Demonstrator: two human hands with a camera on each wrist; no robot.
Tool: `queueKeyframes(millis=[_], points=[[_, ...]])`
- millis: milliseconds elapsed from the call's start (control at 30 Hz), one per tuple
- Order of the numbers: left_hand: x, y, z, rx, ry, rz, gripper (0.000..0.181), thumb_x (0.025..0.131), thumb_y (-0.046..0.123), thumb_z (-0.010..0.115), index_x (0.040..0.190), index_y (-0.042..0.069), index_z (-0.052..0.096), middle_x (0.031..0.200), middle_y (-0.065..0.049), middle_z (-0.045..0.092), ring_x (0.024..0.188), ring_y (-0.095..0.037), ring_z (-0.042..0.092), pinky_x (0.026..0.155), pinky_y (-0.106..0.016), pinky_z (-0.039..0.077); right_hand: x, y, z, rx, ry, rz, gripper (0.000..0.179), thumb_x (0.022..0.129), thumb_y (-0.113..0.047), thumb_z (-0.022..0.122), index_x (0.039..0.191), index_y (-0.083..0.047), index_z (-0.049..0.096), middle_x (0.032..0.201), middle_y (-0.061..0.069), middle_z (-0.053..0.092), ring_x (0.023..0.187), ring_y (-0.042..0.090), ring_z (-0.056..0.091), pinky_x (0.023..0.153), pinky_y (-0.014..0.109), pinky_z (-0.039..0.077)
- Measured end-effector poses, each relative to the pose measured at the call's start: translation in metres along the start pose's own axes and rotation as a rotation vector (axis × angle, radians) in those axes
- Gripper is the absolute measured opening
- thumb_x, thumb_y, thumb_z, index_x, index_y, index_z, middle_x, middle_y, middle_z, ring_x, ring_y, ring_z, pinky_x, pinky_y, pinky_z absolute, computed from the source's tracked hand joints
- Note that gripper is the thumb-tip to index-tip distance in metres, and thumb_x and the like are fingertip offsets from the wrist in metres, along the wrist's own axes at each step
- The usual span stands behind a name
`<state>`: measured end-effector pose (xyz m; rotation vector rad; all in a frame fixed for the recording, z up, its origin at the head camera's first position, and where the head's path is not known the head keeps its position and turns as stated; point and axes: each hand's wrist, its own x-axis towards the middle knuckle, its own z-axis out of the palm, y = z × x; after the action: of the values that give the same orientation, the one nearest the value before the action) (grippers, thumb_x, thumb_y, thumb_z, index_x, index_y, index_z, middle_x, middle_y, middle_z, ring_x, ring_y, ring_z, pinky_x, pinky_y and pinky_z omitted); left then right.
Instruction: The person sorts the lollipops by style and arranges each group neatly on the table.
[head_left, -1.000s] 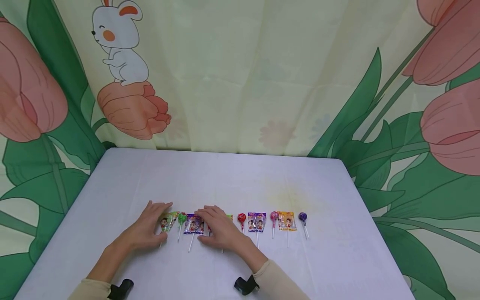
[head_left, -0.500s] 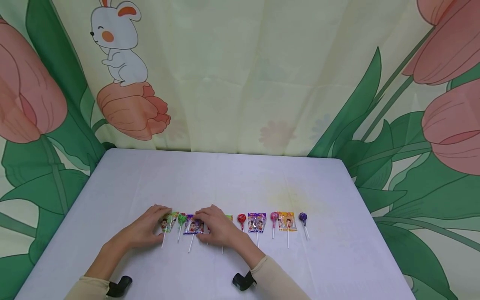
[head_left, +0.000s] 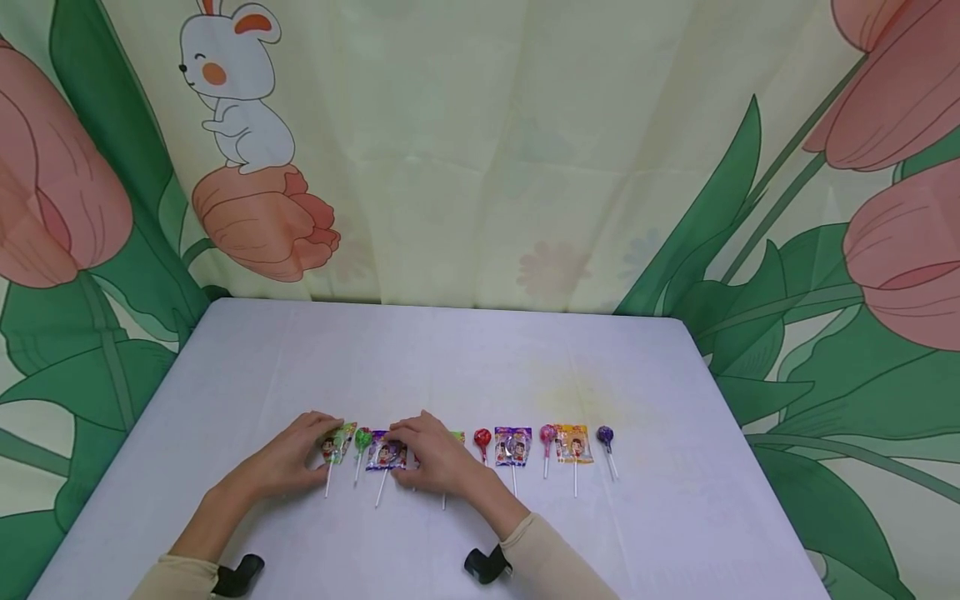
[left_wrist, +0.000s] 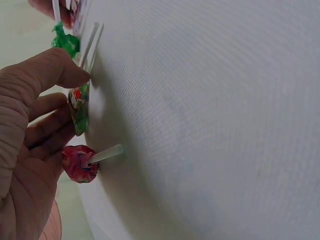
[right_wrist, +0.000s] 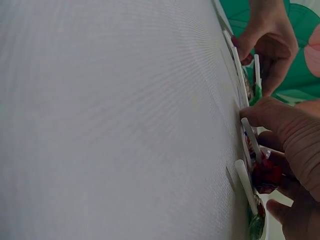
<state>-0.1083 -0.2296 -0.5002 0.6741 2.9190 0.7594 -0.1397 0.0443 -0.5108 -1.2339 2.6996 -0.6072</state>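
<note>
My left hand (head_left: 288, 458) pinches a lollipop in a flat green wrapper (head_left: 340, 444) at the left of a row, its fingers at the top edge and thumb low by the stick. Under the left palm, a round red lollipop (left_wrist: 80, 165) shows in the left wrist view. My right hand (head_left: 438, 458) holds a lollipop in a flat purple wrapper (head_left: 386, 455) by its right side, between thumb and fingers. A round green lollipop (head_left: 363, 438) lies between these two. Beneath the right hand is another round red lollipop (right_wrist: 266, 176), hidden in the head view.
Rightward the row continues with a red lollipop (head_left: 482, 437), a purple-wrapped one (head_left: 513, 447), a pink one (head_left: 548, 434), an orange-wrapped one (head_left: 573, 444) and a dark purple one (head_left: 605, 435). The white-covered table (head_left: 450, 358) meets a printed curtain (head_left: 450, 167) behind.
My left hand's fingers have closed in on the green-wrapped lollipop, whose stick has shifted slightly right. The right hand has moved slightly left over the purple-wrapped one.
</note>
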Motion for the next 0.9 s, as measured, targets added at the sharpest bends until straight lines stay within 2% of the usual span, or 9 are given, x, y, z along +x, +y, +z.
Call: queueKeyframes(millis=[267, 467, 667, 900], points=[[0.002, 0.001, -0.002, -0.012, -0.01, -0.025, 0.062, 0.075, 0.001, 0.083, 0.133, -0.007, 0.061, 0.124, -0.014, 0.062, 0.119, -0.035, 0.059, 0.101, -0.054, 0.051, -0.001, 0.0, 0.0, -0.001, 0.016, -0.008, 0.048, 0.091, -0.029, 0.076, 0.135, -0.013, 0.064, 0.14, 0.002, 0.062, 0.136, 0.018, 0.052, 0.125, 0.043, 0.028], [0.008, -0.003, -0.011, -0.012, 0.004, -0.031, 0.061, 0.076, -0.002, 0.08, 0.134, -0.006, 0.06, 0.126, -0.015, 0.062, 0.12, -0.037, 0.058, 0.101, -0.055, 0.052, -0.001, 0.0, -0.001, -0.002, 0.026, -0.026, 0.048, 0.09, -0.03, 0.077, 0.134, -0.014, 0.065, 0.139, 0.002, 0.063, 0.133, 0.019, 0.054, 0.123, 0.047, 0.031], [0.023, -0.005, -0.024, -0.01, 0.016, -0.012, 0.064, 0.077, -0.004, 0.078, 0.137, -0.007, 0.057, 0.129, -0.021, 0.06, 0.122, -0.041, 0.056, 0.101, -0.057, 0.051, -0.002, -0.001, -0.002, 0.0, 0.009, 0.0, 0.053, 0.088, -0.032, 0.078, 0.135, -0.014, 0.064, 0.14, 0.0, 0.062, 0.132, 0.016, 0.054, 0.123, 0.043, 0.03], [0.046, -0.016, -0.032, -0.059, 0.067, -0.019, 0.063, 0.079, -0.002, 0.081, 0.137, -0.008, 0.056, 0.13, -0.026, 0.058, 0.123, -0.046, 0.054, 0.102, -0.062, 0.048, 0.0, -0.003, -0.001, -0.026, 0.015, 0.005, 0.053, 0.086, -0.031, 0.079, 0.135, -0.013, 0.064, 0.139, 0.0, 0.063, 0.135, 0.015, 0.053, 0.124, 0.047, 0.028]])
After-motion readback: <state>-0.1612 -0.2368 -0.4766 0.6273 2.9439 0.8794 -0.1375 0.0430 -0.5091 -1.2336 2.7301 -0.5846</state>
